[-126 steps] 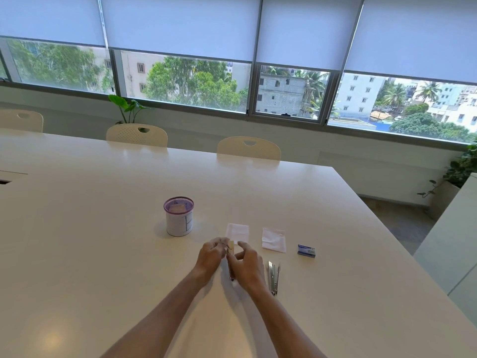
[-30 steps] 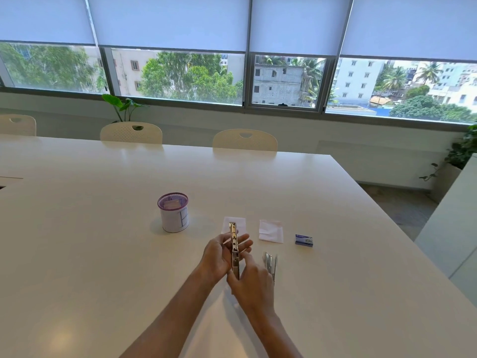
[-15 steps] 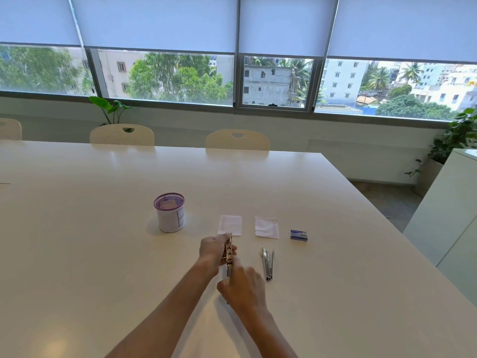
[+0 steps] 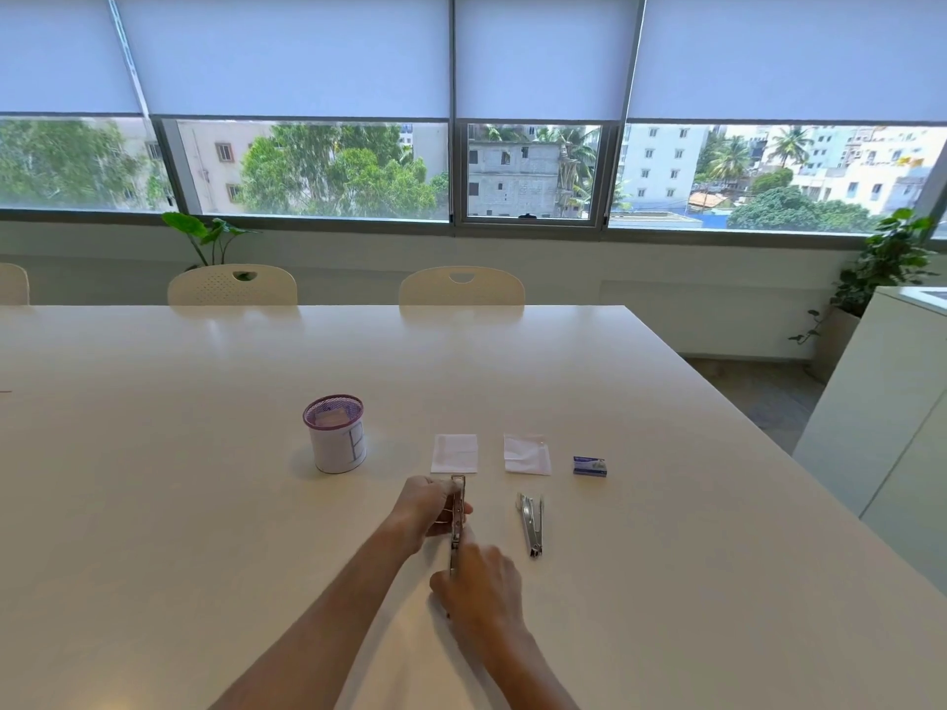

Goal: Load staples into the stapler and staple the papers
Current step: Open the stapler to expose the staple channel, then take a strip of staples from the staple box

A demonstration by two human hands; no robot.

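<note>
A slim metal stapler (image 4: 457, 515) lies lengthwise near the table's front, held at both ends. My left hand (image 4: 428, 507) grips its far end with curled fingers. My right hand (image 4: 479, 581) holds its near end, which the hand hides. A second silvery metal stapler part (image 4: 531, 522) lies on the table just to the right, untouched. Beyond them lie two small white paper stacks, one (image 4: 454, 453) straight ahead and one (image 4: 527, 454) to its right. A small blue staple box (image 4: 590, 466) sits further right.
A purple-rimmed mesh cup (image 4: 334, 433) stands left of the papers. The white table (image 4: 205, 479) stretches far to the left and back, with its edge running down the right side. Cream chairs (image 4: 461, 285) line the far edge under the windows.
The stapler, held up with its far end raised a second ago, now lies low near the table. Both hands stay on it; my left fingers have closed round its far end.
</note>
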